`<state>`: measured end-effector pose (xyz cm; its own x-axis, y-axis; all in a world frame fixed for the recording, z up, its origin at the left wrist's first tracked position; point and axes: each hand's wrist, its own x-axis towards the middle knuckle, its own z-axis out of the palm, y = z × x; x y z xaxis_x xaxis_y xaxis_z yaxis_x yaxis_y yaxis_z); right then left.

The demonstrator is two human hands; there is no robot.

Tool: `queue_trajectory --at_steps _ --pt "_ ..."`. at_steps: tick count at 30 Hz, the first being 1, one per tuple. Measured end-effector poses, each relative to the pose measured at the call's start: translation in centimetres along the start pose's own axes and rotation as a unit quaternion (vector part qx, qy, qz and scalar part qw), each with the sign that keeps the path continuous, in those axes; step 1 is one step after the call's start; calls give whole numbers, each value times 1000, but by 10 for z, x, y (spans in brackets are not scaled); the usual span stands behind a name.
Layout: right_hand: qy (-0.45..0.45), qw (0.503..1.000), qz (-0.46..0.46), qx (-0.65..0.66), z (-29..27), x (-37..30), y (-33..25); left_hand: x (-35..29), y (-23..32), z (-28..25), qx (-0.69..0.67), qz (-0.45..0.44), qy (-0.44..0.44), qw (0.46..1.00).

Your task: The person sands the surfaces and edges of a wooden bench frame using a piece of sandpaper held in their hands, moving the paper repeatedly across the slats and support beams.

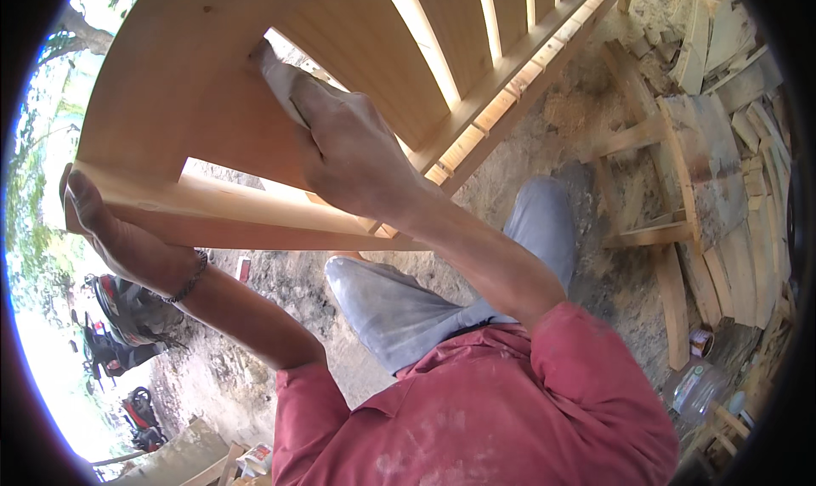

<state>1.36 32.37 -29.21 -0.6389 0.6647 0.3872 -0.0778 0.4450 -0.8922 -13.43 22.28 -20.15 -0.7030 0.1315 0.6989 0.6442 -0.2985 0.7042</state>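
Observation:
A large slatted piece of bare wooden furniture [161, 78], with a broad curved end panel and a row of flat slats [361, 56], stands tilted before me. My left hand [115, 235] is wrapped round the outer end of its lower rail [229, 205]; part of its fingers is hidden behind the wood. My right hand [353, 150] reaches in over the panel, closed on a folded pale grey sheet [285, 82] that looks like sandpaper. The sheet lies against the wood at the edge of the gap between panel and first slat.
A wooden stool-like frame [646, 137] stands on the dusty ground at right, before stacked curved boards and offcuts [761, 171]. A clear plastic jar [693, 388] lies at lower right. Parked motorcycles [127, 324] are at far left. My knees [544, 218] are below the furniture.

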Motion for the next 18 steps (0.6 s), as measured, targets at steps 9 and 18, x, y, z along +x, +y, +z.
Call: queue_trajectory --at_steps 9,18 --pt "-40 996 -18 80 -5 -3 12 -2 -4 -1 32 37 -12 999" --pt "-21 996 58 -65 19 -43 87 6 3 -6 -16 27 -61 998"
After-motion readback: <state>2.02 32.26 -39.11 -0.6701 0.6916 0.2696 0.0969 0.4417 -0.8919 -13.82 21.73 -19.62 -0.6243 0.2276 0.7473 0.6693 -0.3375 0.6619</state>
